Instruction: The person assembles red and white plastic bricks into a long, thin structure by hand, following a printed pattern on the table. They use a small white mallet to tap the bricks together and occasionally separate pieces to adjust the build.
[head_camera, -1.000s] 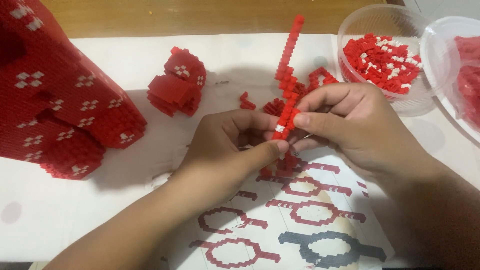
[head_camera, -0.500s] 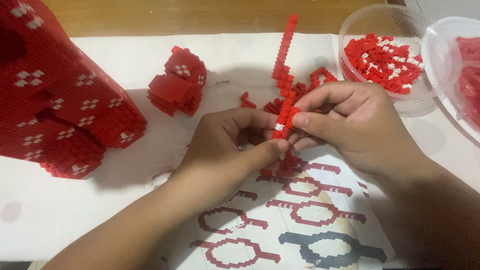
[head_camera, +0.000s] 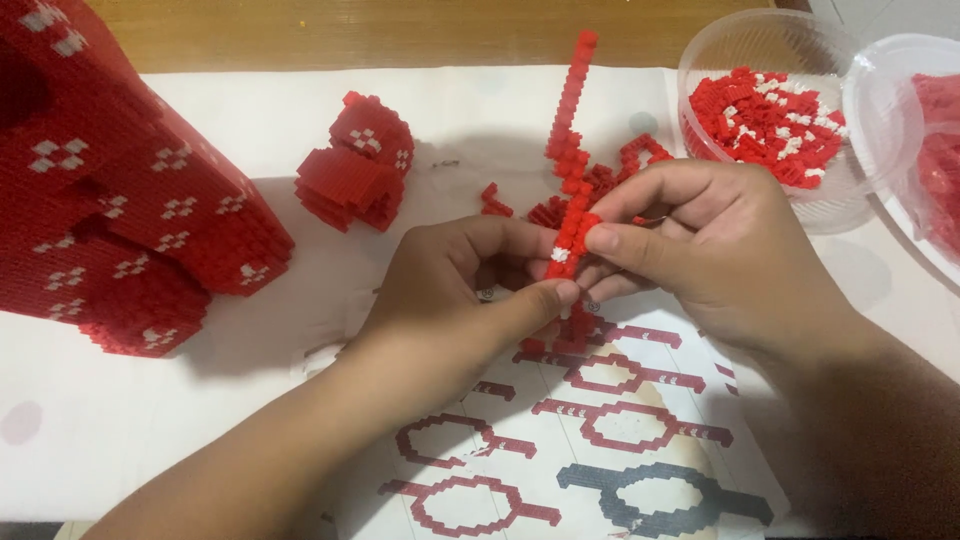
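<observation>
Seen from the head camera, both hands meet over the middle of a white paper sheet (head_camera: 250, 130) spread on a wooden table (head_camera: 400, 30). The left hand (head_camera: 450, 290) comes in from the lower left, its fingers curled and its thumb tip pressed against the lower part of a thin red brick strip (head_camera: 572, 150), so the hand is closed on that strip. The right hand (head_camera: 720, 250) comes in from the lower right and pinches the same strip from the other side, thumb and forefinger clamped on it just above the left thumb. The strip stands nearly upright between the two hands, leaning slightly, and its free end rises well above the fingers toward the far edge of the paper; a few white studs show where the fingertips meet. Behind the hands, small loose red pieces (head_camera: 620, 175) lie scattered on the paper, touching or just beside the strip. Below the hands lies a printed pattern sheet (head_camera: 600, 430) with red ring outlines and one dark outline. At the left stands a large red brick build (head_camera: 110, 200) dotted with white marks, and near it, apart, sits a smaller red brick chunk (head_camera: 360, 170). At the upper right, a clear plastic bowl (head_camera: 850, 205) holds red and white bricks, and a second clear container (head_camera: 890, 100) sits just beside it, cut off by the frame edge.
</observation>
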